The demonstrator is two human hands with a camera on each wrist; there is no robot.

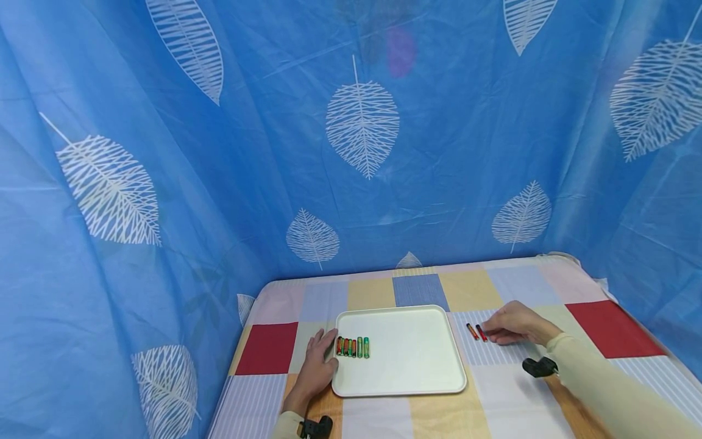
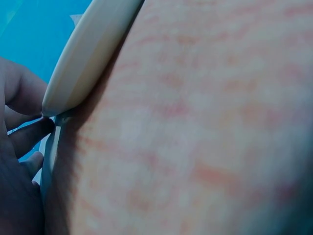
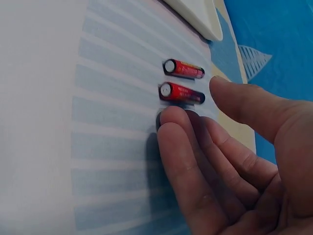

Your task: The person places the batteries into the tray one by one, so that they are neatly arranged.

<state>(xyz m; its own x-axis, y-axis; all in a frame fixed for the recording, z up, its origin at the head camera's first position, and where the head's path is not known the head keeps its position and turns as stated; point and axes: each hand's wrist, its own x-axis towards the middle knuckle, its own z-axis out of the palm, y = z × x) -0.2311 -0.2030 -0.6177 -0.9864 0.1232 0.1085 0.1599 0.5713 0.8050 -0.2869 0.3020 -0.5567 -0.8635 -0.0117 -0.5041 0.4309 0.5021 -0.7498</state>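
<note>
A white tray (image 1: 406, 366) lies on the table, with several red and green batteries (image 1: 353, 347) in a row along its left side. My left hand (image 1: 317, 366) rests at the tray's left edge, its fingertips touching the rim (image 2: 83, 63) in the left wrist view. To the right of the tray, a red battery (image 3: 183, 69) and a second red battery (image 3: 182, 92) lie side by side on the cloth. Beside them is my right hand (image 1: 514, 323), thumb apart from the fingers. A dark end shows behind its fingertips (image 3: 173, 132); the rest is hidden.
A patchwork tablecloth (image 1: 378, 417) covers the table. Blue curtains (image 1: 439, 183) with white leaf prints hang behind the table and at both sides. Each wrist carries a small black camera (image 1: 540, 367).
</note>
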